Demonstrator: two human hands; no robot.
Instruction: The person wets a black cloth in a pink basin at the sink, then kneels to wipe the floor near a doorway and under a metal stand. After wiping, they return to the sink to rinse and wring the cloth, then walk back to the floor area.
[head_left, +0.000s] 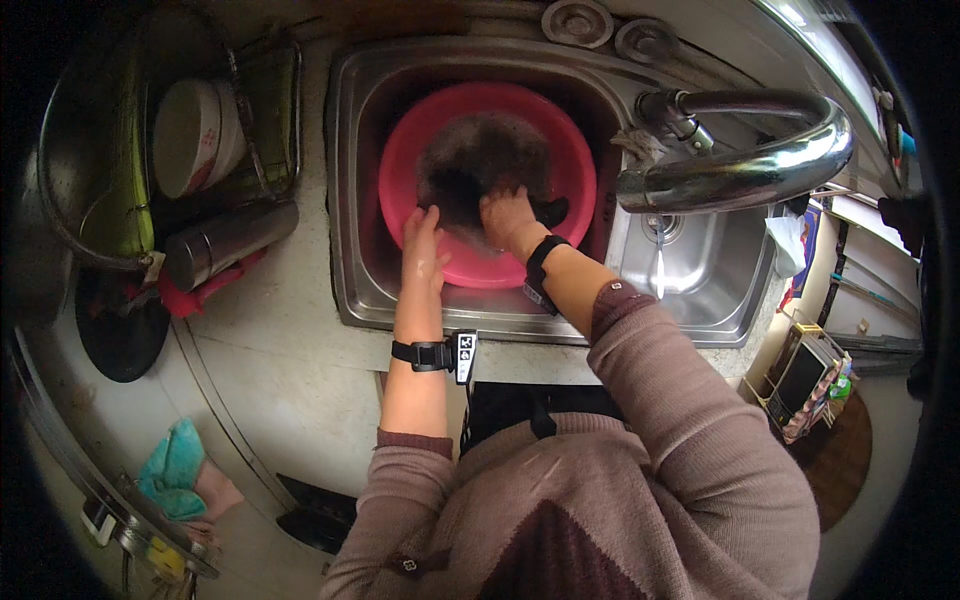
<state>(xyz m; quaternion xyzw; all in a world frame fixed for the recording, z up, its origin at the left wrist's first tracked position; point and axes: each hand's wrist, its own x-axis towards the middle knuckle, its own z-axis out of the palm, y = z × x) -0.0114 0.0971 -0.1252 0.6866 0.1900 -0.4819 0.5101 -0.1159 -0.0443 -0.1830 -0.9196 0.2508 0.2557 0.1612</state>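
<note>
A round pink plastic basin (576, 161) stands in the larger bowl of a stainless steel sink (349, 217). It holds sudsy, murky water and a dark, wet, cloth-like item (457, 191). My left hand (424, 244) rests at the basin's near left rim, fingers extended and a little apart, with nothing seen in it. Inside the basin, my right hand (511, 216) reaches down onto the dark item near its right part. Its fingertips are hidden in the water and dark item, so their grip does not show.
A curved metal faucet (735, 176) reaches over the smaller sink bowl (697, 262) at the right. On the left are a dish rack (298, 112) with white bowls (187, 142) and a metal cylinder (232, 240). Two round strainers (577, 22) (646, 40) lie behind the sink.
</note>
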